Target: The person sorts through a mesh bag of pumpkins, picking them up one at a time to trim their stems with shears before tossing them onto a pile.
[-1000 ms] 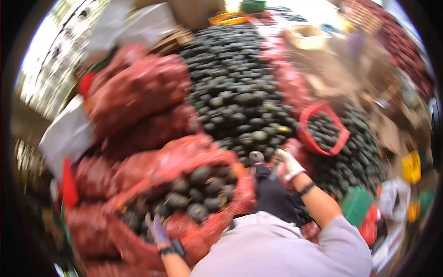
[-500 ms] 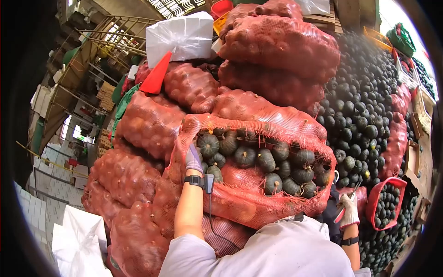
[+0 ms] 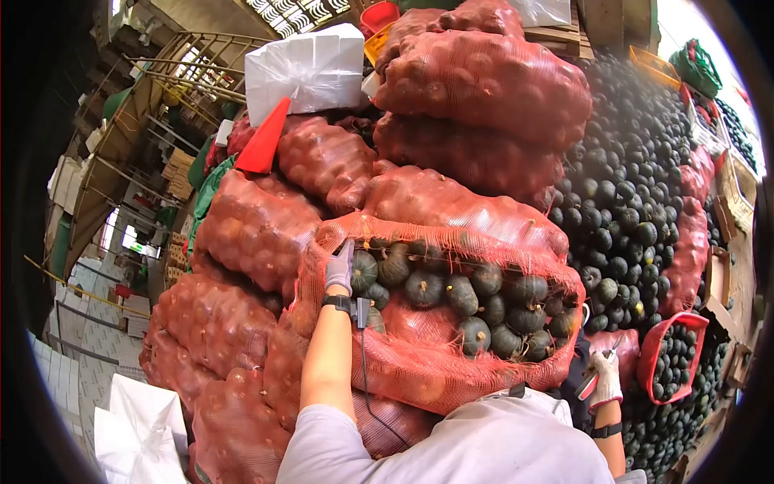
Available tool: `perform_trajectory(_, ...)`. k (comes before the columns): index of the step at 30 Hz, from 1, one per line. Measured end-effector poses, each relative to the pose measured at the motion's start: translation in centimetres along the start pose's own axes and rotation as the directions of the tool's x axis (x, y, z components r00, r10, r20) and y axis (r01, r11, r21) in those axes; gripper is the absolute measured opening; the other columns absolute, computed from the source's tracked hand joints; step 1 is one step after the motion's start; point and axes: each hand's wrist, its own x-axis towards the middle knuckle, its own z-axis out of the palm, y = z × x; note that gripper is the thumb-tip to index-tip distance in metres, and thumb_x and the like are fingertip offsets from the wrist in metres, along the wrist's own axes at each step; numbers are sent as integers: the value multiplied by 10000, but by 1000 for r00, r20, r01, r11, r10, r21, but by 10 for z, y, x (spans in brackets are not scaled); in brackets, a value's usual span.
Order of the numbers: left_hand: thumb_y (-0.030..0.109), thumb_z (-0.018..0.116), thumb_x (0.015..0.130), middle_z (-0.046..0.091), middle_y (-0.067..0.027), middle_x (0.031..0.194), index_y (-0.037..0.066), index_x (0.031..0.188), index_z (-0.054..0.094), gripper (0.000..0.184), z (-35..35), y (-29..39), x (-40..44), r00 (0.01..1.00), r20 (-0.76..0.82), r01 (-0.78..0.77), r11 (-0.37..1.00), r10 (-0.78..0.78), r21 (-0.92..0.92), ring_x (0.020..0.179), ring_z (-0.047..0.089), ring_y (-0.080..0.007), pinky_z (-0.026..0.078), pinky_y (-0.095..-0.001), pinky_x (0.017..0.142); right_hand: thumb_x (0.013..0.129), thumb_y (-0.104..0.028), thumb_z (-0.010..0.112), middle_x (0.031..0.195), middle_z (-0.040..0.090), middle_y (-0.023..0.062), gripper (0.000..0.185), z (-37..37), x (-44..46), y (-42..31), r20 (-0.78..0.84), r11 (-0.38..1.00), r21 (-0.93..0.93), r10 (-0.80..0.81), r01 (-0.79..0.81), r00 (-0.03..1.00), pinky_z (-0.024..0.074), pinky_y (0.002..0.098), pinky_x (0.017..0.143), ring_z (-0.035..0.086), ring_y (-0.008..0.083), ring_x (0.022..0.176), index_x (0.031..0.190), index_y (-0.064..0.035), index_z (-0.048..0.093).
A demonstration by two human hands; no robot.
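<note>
My left hand (image 3: 339, 268), in a thin pale purple glove, is at the left rim of an opened red mesh sack (image 3: 419, 385). Its fingers appear closed on the netting, though the fingertips are partly hidden. Dark green pumpkins (image 3: 423, 289) fill the opening, the nearest just right of this hand. My right hand (image 3: 605, 377), in a white knit glove, is low on the right beside the sack. It grips pruning shears (image 3: 589, 382) with red on the handle and blades pointing up.
Filled red mesh sacks (image 3: 484, 85) are piled behind and to the left. A red cone (image 3: 264, 139) and a white wrapped block (image 3: 306, 68) rest on them. Loose pumpkins (image 3: 617, 218) spread on the right, near a smaller red-rimmed container (image 3: 673, 359). Another white package (image 3: 139, 431) is lower left.
My left hand has slid slightly upward along the sack's left rim. My right hand keeps the shears beside the sack. The whole view has shifted a little.
</note>
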Motion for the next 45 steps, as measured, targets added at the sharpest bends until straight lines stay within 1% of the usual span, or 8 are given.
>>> perform_trajectory(3, 421, 798, 811, 617, 3, 773, -38, 849, 696, 472, 27, -18, 27, 994, -106, -74, 844, 20, -531, 639, 512, -129, 441, -325, 600, 847, -143, 678, 745, 536, 19, 251, 12, -6, -5, -9, 1000, -11, 7, -8, 1000, 450, 295, 550, 506, 136, 589, 978, -110, 465)
perform_trajectory(8, 421, 766, 821, 639, -16, 782, 17, 941, 718, 424, 16, -32, 23, 870, -246, -443, 896, 427, -11, 662, 525, -109, 428, -332, 573, 844, -155, 654, 668, 516, -7, 153, 23, -9, -11, -52, 997, -64, -52, 49, 997, 424, 272, 503, 505, 119, 544, 886, -136, 508)
perform_trajectory(11, 367, 806, 781, 629, -28, 727, 34, 963, 690, 397, -6, -33, -41, 998, -40, 50, 998, -48, 46, 664, 575, -110, 489, -307, 641, 837, -155, 660, 670, 515, -10, 169, 25, -12, -14, -67, 995, -72, -79, 74, 995, 420, 265, 520, 503, 114, 557, 899, -136, 504)
perform_trajectory(14, 239, 797, 737, 647, -161, 1190, -6, 1278, 561, 639, -6, -28, -99, 772, -26, -563, 703, 635, 434, 1037, 656, -248, 502, -281, 931, 829, -154, 667, 693, 524, -7, 193, 21, -11, -12, -31, 995, -97, -42, 39, 999, 418, 264, 537, 500, 112, 571, 929, -139, 503)
perform_trajectory(19, 467, 662, 841, 620, -175, 1281, 49, 1315, 550, 642, 9, 13, -166, 822, 558, 361, 657, 111, -662, 1044, 672, -340, 582, -348, 768, 829, -115, 670, 842, 572, 5, 350, 57, -39, -47, 227, 998, -19, -61, 67, 972, 471, 280, 653, 561, 132, 728, 1128, -98, 489)
perform_trajectory(28, 767, 346, 896, 671, -210, 1111, -2, 1253, 576, 878, 100, 53, -280, 362, 932, 854, 392, 25, -342, 642, 686, -316, 507, -289, 403, 841, -90, 709, 1001, 569, 31, 404, 125, -75, -88, 620, 983, -27, -127, 183, 774, 511, 283, 782, 578, 122, 891, 1188, -41, 509)
perform_trajectory(43, 581, 392, 1005, 633, -99, 816, 40, 1125, 622, 600, 208, 46, -361, 248, 967, -240, 971, 52, 9, 558, 595, -147, 474, -277, 463, 933, -88, 576, 1260, 599, 154, 481, 40, -65, -51, 512, 819, 538, -131, -198, 849, 556, 428, 921, 619, 287, 1123, 1388, -47, 427)
perform_trajectory(45, 445, 490, 1020, 589, -55, 833, 60, 1144, 590, 416, 231, 6, -335, -111, 981, 512, 837, -159, 193, 607, 566, -105, 447, -232, 491, 913, -160, 619, 1203, 616, 157, 450, 10, -53, -39, 419, 709, 679, -164, -188, 893, 588, 432, 830, 652, 287, 1016, 1325, -48, 479)
